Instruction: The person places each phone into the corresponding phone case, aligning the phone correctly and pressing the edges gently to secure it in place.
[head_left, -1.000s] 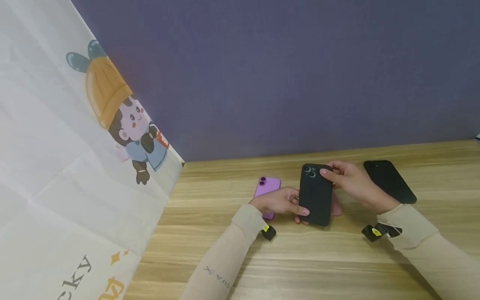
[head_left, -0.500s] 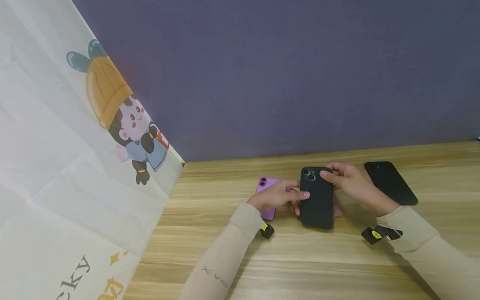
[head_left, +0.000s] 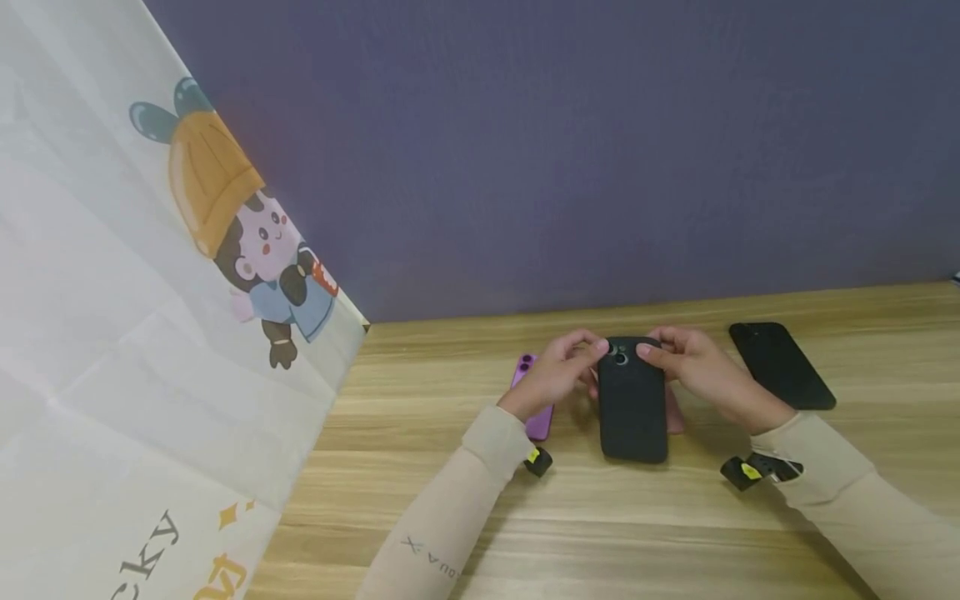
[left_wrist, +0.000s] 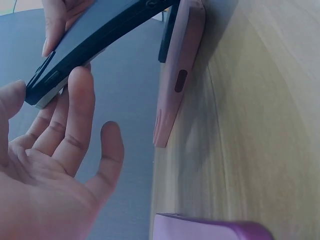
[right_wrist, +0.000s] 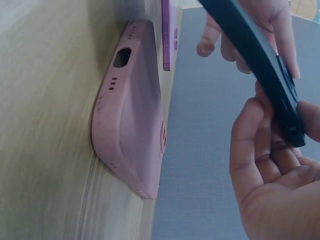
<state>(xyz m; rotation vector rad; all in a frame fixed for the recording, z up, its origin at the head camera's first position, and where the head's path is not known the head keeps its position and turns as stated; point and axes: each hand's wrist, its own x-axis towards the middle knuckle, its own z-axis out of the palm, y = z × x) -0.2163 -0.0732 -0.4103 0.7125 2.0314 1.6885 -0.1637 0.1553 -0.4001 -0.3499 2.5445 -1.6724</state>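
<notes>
Both hands hold a phone in a black case (head_left: 633, 408), its camera lenses facing up at the top left. My left hand (head_left: 555, 375) pinches the top-left corner beside the lenses, thumb on the back and fingers beneath. At the opposite top corner my right hand (head_left: 701, 375) grips with its thumb on the back and its fingers curled under. In the left wrist view, a thin pale edge shows below the black case (left_wrist: 95, 37) at the corner. Behind it on the table lies a pink phone case (right_wrist: 132, 120), mostly hidden in the head view.
A purple phone (head_left: 538, 423) lies on the wooden table (head_left: 585, 533), partly covered by the left hand. To the right rests another black phone or case (head_left: 783, 367). A dark blue panel (head_left: 570, 158) stands behind, and a white printed sheet (head_left: 135, 333) at the left.
My left hand has slid up the side of the black case from its lower left to the top-left corner. The case's lower end has dropped slightly. My right hand keeps its grip.
</notes>
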